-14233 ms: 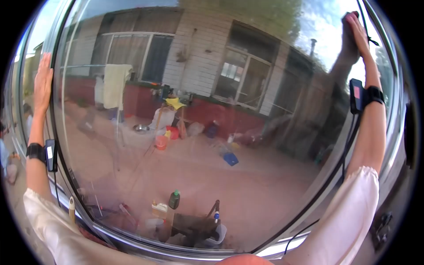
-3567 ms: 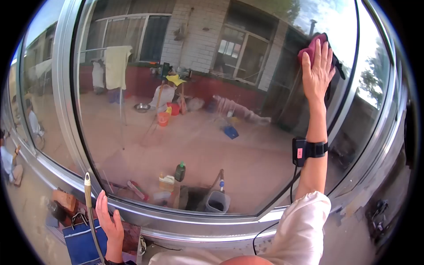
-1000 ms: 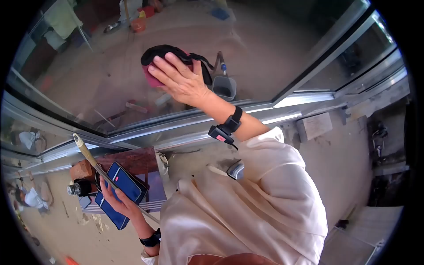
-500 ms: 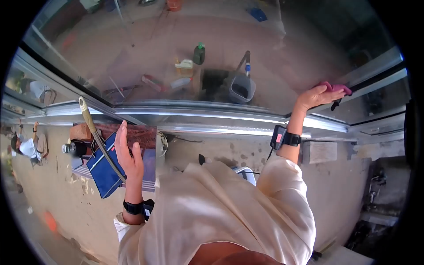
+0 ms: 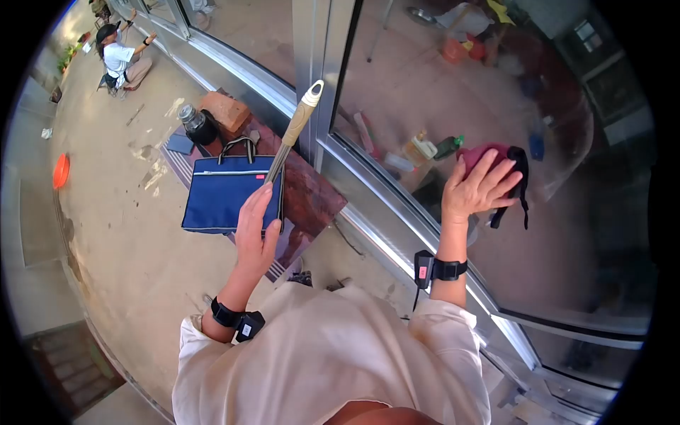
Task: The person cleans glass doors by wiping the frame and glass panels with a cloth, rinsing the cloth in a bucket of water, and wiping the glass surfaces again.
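Observation:
My right hand presses a dark pink cloth against the large window pane, fingers spread over it. Black straps dangle from the cloth's right side. Nothing shows in my left hand, which is raised with its fingers stretched out and thumb apart. Just beyond its fingertips is a metal pole with a beige grip, slanting up toward the window frame; its lower part is hidden behind the hand. Below the pole lies a blue zipped bag with striped handles.
A brick, a dark glass jar and a reddish board are beside the bag. Another person crouches at the far-left windows. An orange basin lies on the ground. Bottles, including a green bottle, show in the glass.
The view has swung left. My right hand, with the cloth, has moved from beside the right window frame onto the pane, its fingers now spread. My left hand stays raised and open.

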`<state>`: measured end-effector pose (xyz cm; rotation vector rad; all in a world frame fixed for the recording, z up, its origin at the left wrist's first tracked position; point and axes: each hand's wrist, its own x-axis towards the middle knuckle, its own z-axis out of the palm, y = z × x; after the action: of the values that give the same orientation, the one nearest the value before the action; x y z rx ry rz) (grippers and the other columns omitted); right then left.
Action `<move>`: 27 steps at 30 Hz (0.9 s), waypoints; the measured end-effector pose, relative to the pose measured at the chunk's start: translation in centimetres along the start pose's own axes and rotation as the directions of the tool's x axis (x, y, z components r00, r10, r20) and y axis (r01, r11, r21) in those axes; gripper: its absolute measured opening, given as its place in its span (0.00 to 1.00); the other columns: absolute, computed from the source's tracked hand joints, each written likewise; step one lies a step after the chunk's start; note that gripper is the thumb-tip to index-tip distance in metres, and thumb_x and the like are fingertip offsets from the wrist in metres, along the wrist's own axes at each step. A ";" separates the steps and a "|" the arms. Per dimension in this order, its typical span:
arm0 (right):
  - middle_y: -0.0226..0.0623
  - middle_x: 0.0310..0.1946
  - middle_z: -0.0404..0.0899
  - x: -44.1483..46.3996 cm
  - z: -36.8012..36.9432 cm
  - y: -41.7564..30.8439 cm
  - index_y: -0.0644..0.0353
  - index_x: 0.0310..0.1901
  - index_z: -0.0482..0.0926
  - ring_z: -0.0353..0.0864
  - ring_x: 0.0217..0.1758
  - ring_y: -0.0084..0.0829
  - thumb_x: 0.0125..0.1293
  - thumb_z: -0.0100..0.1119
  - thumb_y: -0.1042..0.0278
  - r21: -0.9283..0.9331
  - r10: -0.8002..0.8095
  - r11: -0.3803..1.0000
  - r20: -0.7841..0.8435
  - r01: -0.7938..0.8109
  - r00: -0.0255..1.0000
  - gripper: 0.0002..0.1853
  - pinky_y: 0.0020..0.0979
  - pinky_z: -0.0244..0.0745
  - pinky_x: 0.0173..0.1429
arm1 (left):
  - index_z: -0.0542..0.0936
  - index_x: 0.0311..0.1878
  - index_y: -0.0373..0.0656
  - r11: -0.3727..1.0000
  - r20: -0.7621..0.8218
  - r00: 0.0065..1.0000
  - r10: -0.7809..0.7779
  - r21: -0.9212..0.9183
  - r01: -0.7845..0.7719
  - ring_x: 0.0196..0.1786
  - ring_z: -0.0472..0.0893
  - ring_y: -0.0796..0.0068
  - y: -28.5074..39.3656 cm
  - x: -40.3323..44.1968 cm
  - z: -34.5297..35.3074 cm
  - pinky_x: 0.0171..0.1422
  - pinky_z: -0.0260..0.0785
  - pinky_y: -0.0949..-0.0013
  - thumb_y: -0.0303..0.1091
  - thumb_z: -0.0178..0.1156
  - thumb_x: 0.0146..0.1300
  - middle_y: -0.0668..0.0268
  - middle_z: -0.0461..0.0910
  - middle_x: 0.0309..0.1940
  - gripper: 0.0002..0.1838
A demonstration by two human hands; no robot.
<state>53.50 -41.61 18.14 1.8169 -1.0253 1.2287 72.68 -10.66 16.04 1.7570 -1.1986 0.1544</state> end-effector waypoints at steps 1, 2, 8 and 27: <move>0.38 0.70 0.60 0.9 0.8 -2.7 0.47 0.65 0.69 0.51 0.75 0.47 0.62 0.55 0.50 0.011 -0.082 0.997 0.062 0.081 0.995 0.29 0.56 0.16 0.72 | 0.68 0.62 0.35 0.998 -0.022 0.998 -0.058 0.012 0.058 0.62 0.70 0.51 -0.7 -0.5 -0.8 0.66 0.60 0.57 0.28 0.53 0.63 0.51 0.71 0.60 0.23; 0.35 0.69 0.61 1.9 1.3 -5.1 0.46 0.64 0.70 0.53 0.74 0.43 0.61 0.55 0.51 -0.022 -0.177 0.983 0.104 0.180 0.979 0.29 0.56 0.20 0.72 | 0.67 0.62 0.34 0.995 -0.040 0.995 -0.095 0.004 0.095 0.63 0.69 0.51 -1.6 -1.3 -1.5 0.67 0.59 0.57 0.29 0.51 0.64 0.50 0.70 0.61 0.23; 0.22 0.69 0.62 3.8 5.2 -15.1 0.44 0.64 0.69 0.58 0.72 0.24 0.58 0.58 0.57 0.063 -0.506 0.862 0.155 0.503 0.848 0.30 0.51 0.44 0.68 | 0.65 0.64 0.34 0.962 -0.089 0.963 -0.255 0.075 0.262 0.65 0.67 0.53 -4.1 -4.2 -5.9 0.67 0.58 0.58 0.31 0.47 0.68 0.51 0.68 0.63 0.23; 0.41 0.69 0.58 -14.3 9.8 -12.4 0.63 0.64 0.65 0.55 0.73 0.29 0.61 0.45 0.70 0.575 -0.868 0.490 0.259 0.655 0.423 0.27 0.43 0.38 0.79 | 0.63 0.67 0.36 0.946 -0.066 0.975 -0.211 0.239 0.221 0.64 0.67 0.58 4.5 -6.7 -4.5 0.64 0.64 0.58 0.35 0.44 0.71 0.54 0.68 0.64 0.23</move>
<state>65.03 -41.58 0.15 2.5892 0.0000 0.3102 67.58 -3.10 17.50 2.0785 -0.9817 0.2135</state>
